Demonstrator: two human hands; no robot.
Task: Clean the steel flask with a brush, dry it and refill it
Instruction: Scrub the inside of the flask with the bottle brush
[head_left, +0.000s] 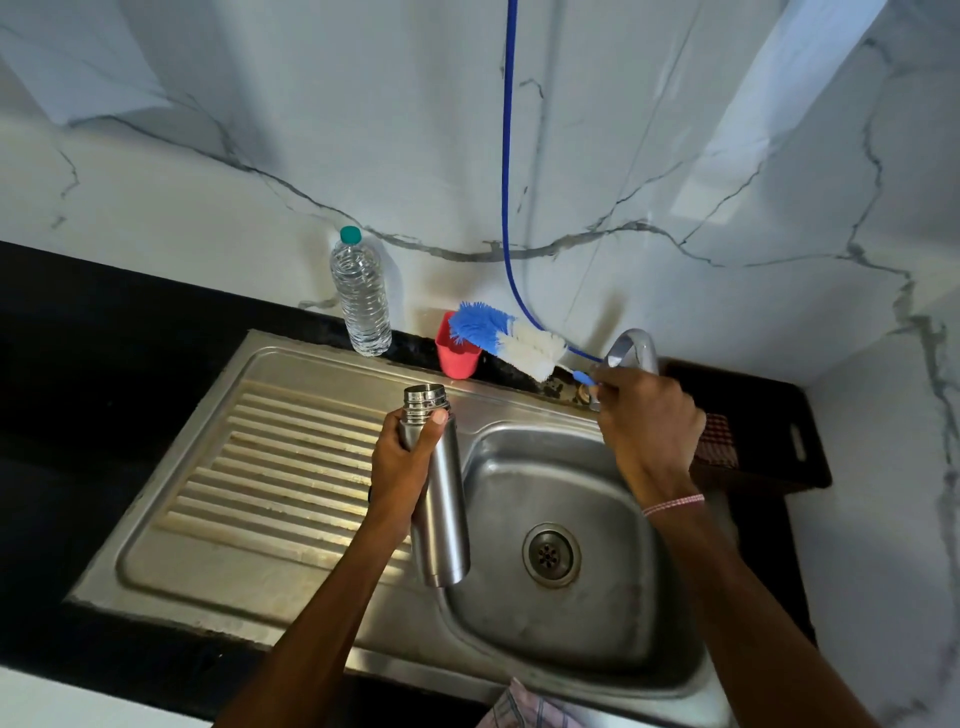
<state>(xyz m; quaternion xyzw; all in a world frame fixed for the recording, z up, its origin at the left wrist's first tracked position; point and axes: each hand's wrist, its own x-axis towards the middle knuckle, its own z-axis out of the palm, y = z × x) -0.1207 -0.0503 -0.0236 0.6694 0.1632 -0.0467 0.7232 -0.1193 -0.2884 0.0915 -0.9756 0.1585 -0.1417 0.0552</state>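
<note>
Home kitchen: steel sink (550, 483) with ribbed drainboard (270, 467), black counter (78, 338), marble-look wall (260, 130), tap (631, 348).

no legible text or numbers, steel flask (439, 499) and plastic bottle (361, 296) show no readable label

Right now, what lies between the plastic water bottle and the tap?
In the head view, a red cup stands there, and the blue-and-white bottle brush, gripped by the right hand, shows in front of its rim.
</note>
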